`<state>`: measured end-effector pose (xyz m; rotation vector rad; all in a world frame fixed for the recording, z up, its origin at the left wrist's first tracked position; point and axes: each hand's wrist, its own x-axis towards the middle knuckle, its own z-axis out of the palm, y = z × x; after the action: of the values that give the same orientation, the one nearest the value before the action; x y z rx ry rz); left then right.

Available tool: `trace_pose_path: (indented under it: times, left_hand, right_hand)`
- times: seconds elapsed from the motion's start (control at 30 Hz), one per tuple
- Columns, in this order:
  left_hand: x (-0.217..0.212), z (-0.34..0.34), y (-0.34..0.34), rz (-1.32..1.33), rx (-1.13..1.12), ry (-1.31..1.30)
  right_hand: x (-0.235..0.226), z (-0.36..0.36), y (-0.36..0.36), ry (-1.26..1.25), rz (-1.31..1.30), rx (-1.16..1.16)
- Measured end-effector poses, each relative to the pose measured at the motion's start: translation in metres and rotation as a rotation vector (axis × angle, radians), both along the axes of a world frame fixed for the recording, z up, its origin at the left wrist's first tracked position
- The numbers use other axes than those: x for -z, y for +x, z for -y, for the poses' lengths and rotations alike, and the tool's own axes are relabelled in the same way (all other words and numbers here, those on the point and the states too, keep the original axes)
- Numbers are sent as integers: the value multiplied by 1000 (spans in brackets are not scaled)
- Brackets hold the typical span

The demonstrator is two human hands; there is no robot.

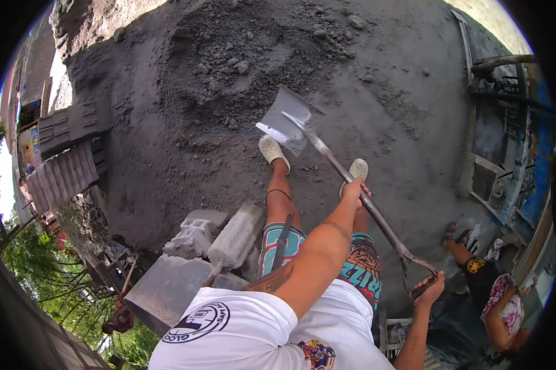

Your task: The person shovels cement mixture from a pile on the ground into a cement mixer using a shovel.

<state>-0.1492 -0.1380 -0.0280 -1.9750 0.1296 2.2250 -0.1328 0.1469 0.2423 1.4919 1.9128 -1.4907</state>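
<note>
Grey, worn steel: your shovel [383, 223] runs on a diagonal from 12 o'clock, where the blade [284, 116] is, down to approx. 4 o'clock, where the D-handle [418, 261] is. Your L grip [355, 191], at 3 o'clock nr. the ctr., is wrapped round the shaft; your R grip [430, 288], at 4, is curled round the D-handle. Can't tell if the blade touches the ground [407, 154]. Yr. L clog [273, 151], cream, is just beside the blade at 12; yr. R clog [355, 169] is beside the shaft at 2-3. Loose gravel mound [241, 68] at 11-12, beyond the blade. Broken concrete chunks [235, 237] nr. yr. L leg at 8; stacked grey blocks [68, 128] well apart at 9. Another person [503, 314], w/ dark sandals + a pink-and-white patterned cloth, is at 4, past yr. R grip.
</note>
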Motion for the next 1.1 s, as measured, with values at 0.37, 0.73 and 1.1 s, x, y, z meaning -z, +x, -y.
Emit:
trace_pose_path:
  times: [0.37,0.73,1.1]
  left_hand:
    - [49,23,-117,-101,-145,436]
    - [232,480,-72,-49,-24,-68]
    - [92,366,-36,82,69,-239]
  right_hand:
    - [2,63,-118,308,-22,-17]
    - [233,467,-85,-153,-25,-165]
    - [168,311,-34,-261,16,-46]
